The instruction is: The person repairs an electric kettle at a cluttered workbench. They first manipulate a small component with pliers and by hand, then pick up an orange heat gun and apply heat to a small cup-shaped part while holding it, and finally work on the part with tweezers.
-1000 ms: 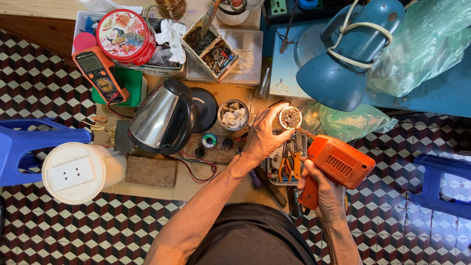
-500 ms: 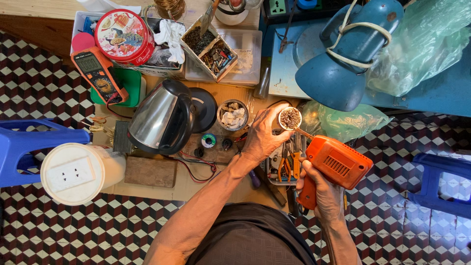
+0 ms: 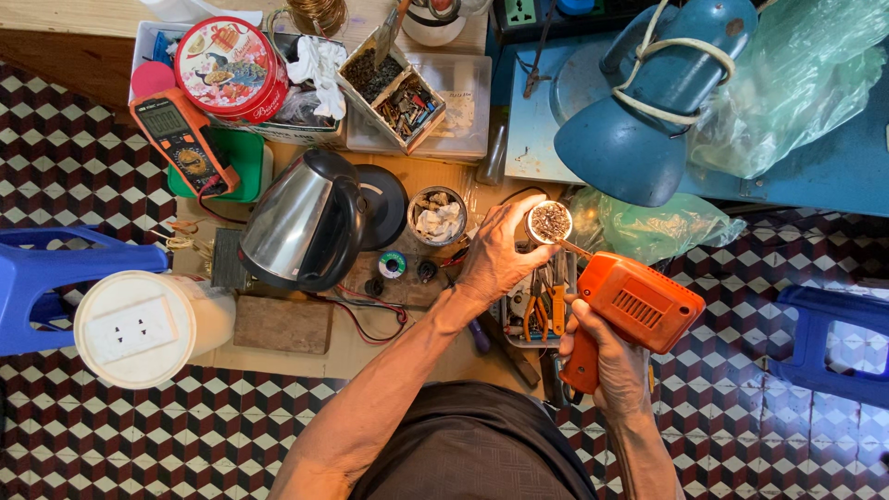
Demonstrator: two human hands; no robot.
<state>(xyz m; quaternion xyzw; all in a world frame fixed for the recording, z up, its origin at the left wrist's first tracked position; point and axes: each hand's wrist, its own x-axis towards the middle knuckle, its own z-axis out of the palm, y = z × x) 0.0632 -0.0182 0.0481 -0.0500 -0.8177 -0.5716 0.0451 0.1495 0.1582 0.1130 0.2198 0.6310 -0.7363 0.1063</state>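
Left hand point(image 3: 500, 259) grips a small round tin point(image 3: 549, 222); right hand point(image 3: 607, 356) clutches an orange soldering gun point(image 3: 634, 301) (tip touching tin)

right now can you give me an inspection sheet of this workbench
surface: low wooden bench, crowded, little bare wood.
job's things: orange pistol-shaped tool with its thin tip in a small round tin of metallic wool.
clutter: steel kettle, orange multimeter, red round tin, boxes of small parts, pliers, solder spool.
grippers: left hand fingers wrapped round the small tin; right hand closed on the tool's handle.
cables: red wires by the kettle; white cord wound on the blue lamp.
surroundings: checkered tile floor, blue stools, white extension reel, green plastic bags.
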